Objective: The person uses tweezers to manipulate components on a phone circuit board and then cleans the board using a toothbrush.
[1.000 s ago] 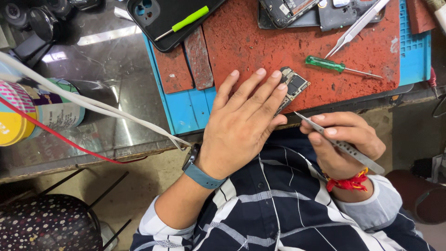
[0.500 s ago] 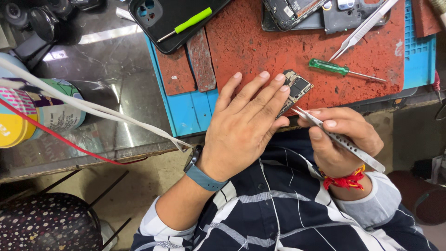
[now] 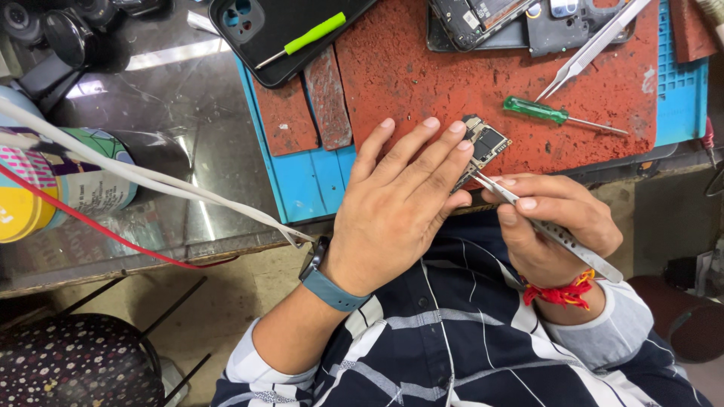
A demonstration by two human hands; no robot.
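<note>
Pinning the small circuit board (image 3: pixel 483 147) at the red mat's (image 3: pixel 422 75) near edge, left hand (image 3: pixel 400 211) lies flat, fingers extended; right hand (image 3: pixel 550 226) pinches tweezers (image 3: pixel 543 226) at its edge. Tip slip likely scratches components.

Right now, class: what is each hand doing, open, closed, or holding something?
Left hand: open, fingers flat, pressing down the small circuit board.
Right hand: closed on metal tweezers, tips at the board.

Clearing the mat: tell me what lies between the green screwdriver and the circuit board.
Head view: only bare red mat between green screwdriver and circuit board.
</note>
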